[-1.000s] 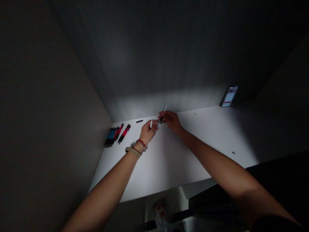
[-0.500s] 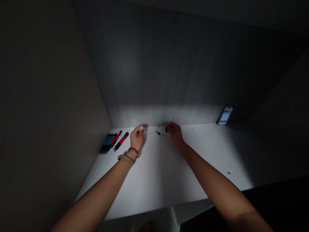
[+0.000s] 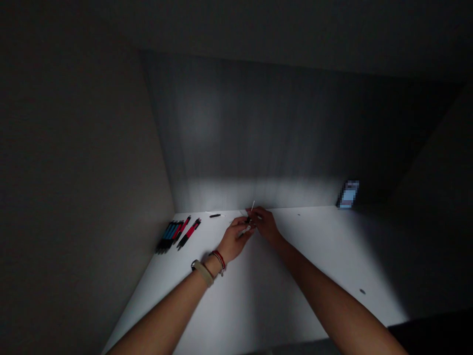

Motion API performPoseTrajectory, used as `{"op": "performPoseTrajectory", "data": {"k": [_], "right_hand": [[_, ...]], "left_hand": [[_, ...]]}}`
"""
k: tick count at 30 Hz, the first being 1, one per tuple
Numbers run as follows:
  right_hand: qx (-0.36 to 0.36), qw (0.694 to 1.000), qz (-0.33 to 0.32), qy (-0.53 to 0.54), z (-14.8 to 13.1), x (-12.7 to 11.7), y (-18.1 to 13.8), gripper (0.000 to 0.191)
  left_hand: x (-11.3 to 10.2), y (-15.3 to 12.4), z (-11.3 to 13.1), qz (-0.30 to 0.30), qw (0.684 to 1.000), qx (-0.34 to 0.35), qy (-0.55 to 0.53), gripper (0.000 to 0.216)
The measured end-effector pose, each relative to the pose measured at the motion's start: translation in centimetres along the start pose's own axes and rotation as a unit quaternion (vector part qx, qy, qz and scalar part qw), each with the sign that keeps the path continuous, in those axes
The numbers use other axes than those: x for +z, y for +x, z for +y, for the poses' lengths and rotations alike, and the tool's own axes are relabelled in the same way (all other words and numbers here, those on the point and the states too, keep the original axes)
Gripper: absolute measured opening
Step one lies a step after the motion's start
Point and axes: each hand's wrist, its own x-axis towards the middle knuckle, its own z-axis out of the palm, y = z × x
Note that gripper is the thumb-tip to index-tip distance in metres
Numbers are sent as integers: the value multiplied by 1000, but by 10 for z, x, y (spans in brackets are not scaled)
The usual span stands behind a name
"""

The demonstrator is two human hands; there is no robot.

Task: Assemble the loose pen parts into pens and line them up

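My right hand [image 3: 266, 225] is closed in a pinch on a thin white pen refill [image 3: 253, 204], which sticks up above the fingers. Dark material shows at the refill's lower end, between both hands. My left hand [image 3: 233, 240] meets it from the left, fingers closed around a small pale piece [image 3: 245, 230] too small to name surely. The fingertips of both hands are close together and partly hide what they hold. Left of them, a black pen grip piece [image 3: 215, 216] lies near the back wall, beside thin pale parts.
Several blue and red pens with black grips [image 3: 168, 239] lie in a row at the left wall. One red and black pen [image 3: 189, 233] lies apart. A phone [image 3: 348, 195] leans at the back right of the white table [image 3: 229, 315]. A dark oval spot [image 3: 362, 291] is at right.
My left hand has moved right and now meets my right hand, uncovering the black piece behind it. The whole view has shifted, with the table lower in the picture.
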Motion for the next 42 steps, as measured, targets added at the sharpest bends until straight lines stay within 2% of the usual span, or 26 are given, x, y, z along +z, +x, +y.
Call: {"op": "performPoseTrajectory", "data": {"k": [5, 13, 16, 18, 20, 24, 27, 30, 34, 38, 42], "right_hand": [[-11, 999, -52, 14, 0, 6, -2, 33], [0, 987, -148, 64, 5, 12, -6, 41], [12, 989, -135, 60, 13, 6, -2, 52], [-7, 995, -97, 4, 22, 3, 0, 54], [-65, 987, -88, -119, 32, 1, -1, 48], [-163, 922, -183, -299, 45, 8, -9, 45], [-148, 886, -229, -376, 47, 15, -14, 47], [-107, 868, -262, -408, 45, 20, -17, 47], [-89, 867, -272, -408, 38, 23, -19, 44], [-127, 872, -238, -409, 32, 27, -16, 37], [-168, 871, -246, -391, 31, 32, -11, 23]], "left_hand": [[5, -7, -2, -79, 995, -4, 54, 23], [1, -7, -8, -42, 996, -21, 79, 41], [-7, -3, -6, -26, 996, -9, 79, 32], [-15, 0, -6, 8, 996, -10, 90, 29], [-24, 3, -8, 55, 992, -29, 111, 30], [-35, 6, -17, 114, 981, -79, 132, 36], [-35, 5, -21, 114, 982, -85, 128, 38], [-35, 4, -22, 105, 983, -83, 124, 38], [-35, 5, -21, 103, 982, -89, 127, 40], [-34, 5, -22, 101, 982, -84, 133, 39], [-33, 5, -22, 106, 982, -80, 134, 38]]}}
